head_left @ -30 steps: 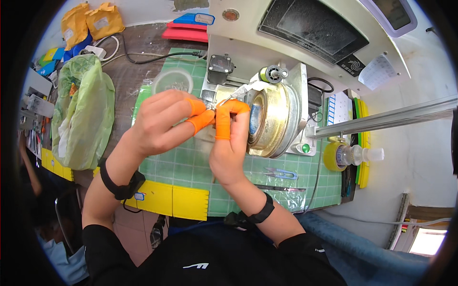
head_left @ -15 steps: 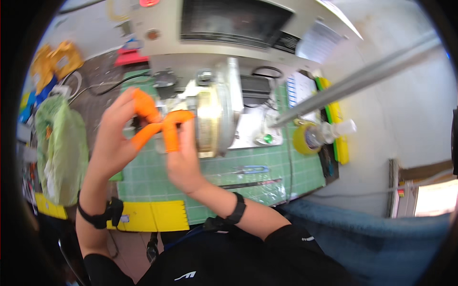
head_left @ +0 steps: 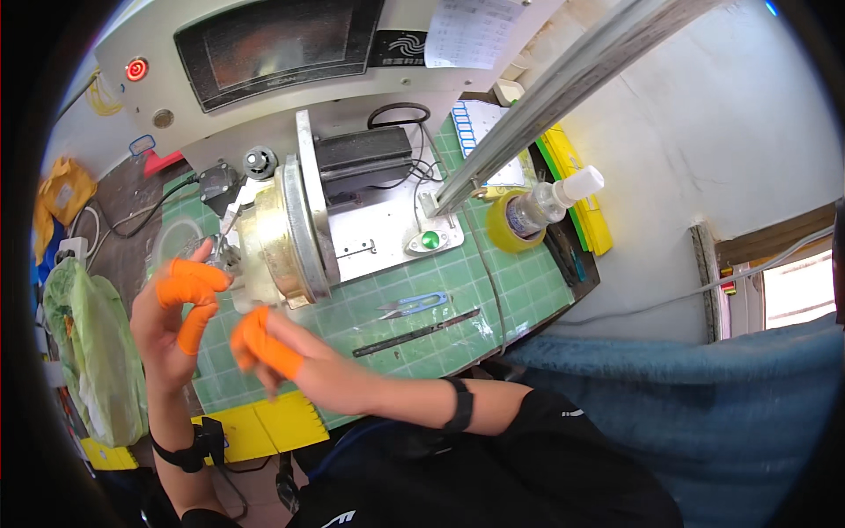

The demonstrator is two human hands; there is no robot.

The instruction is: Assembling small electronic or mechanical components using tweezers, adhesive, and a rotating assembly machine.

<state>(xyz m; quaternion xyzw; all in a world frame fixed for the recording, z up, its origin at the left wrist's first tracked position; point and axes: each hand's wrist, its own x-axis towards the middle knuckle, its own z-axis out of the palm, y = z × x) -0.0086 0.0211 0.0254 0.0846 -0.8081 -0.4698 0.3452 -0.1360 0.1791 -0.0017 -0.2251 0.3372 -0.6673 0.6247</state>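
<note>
Orange finger covers are on both hands. My left hand (head_left: 167, 321) is beside the near-left end of a gold-coloured metal drum (head_left: 268, 246), its thumb and covered finger curved with a gap between them. Nothing shows in that gap. Lower and to the right is my right hand (head_left: 295, 356), above the green cutting mat (head_left: 414, 339); its fingers are bent together and partly blurred, so anything between them cannot be made out. A small shiny metal part (head_left: 227, 253) sits by the drum, next to the left fingertips. The drum is mounted against a grey disc and upright plate.
Behind the drum are a black motor (head_left: 363, 158) and a machine panel with a dark screen (head_left: 282, 48). Blue thread snips (head_left: 415, 304) and a dark strip (head_left: 415, 333) lie on the mat. Right: a bottle in a yellow tape roll (head_left: 515, 224) and a slanting metal post (head_left: 546, 106).
My hands have come apart from their meeting point at the drum; the right dropped lower, while the left moved down and left in view. The whole view has turned and shifted too.
</note>
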